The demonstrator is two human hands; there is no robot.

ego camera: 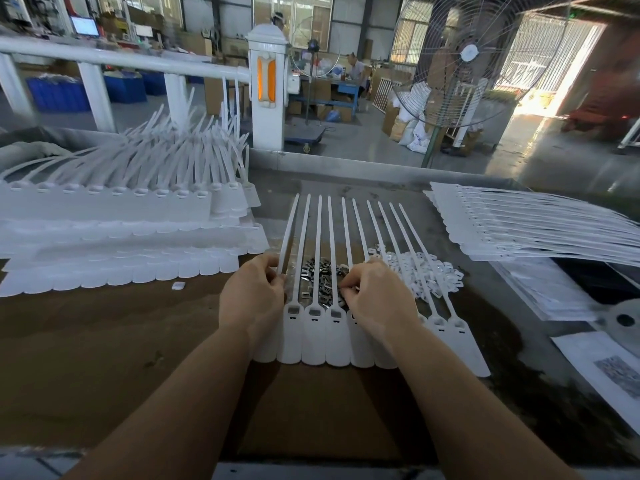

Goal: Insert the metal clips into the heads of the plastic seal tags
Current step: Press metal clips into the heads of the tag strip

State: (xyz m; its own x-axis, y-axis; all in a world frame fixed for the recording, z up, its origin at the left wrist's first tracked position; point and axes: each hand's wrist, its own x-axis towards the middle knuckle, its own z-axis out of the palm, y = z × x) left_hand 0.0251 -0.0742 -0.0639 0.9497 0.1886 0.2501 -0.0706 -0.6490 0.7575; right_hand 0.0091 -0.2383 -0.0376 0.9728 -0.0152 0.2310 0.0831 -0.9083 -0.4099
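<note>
Both hands are curling over a row of joined white seal tags (313,336) lying across the middle of the bench (104,358). On the left hand (251,299) the grip is closing with bent fingers at the strap of the leftmost tag, though whether it is actually pinching the strap or something small cannot be told. On the right hand (375,296) the fingertips are drawing tightly together over the tag heads, seemingly pinching something small; the object itself is hidden.

Straps of the row are fanning out toward the far edge of the bench, and the flat label ends are pointing toward the person. Three tag heads between the two hands are showing rectangular openings.

Under the straps, just beyond the hands, a heap of dark metal clips (320,271) is lying on the bench. Touching it on the right, a pile of small white plastic pieces (429,271) is spreading out.

Stacks of white tags (114,209) are filling the far left corner of the bench, and another stack of tags (533,223) is sitting along the right edge. One small white piece (178,285) is lying alone near the left stacks. Printed sheets (602,368) are lying at the right edge. A large fan (467,60) is standing behind the bench.
</note>
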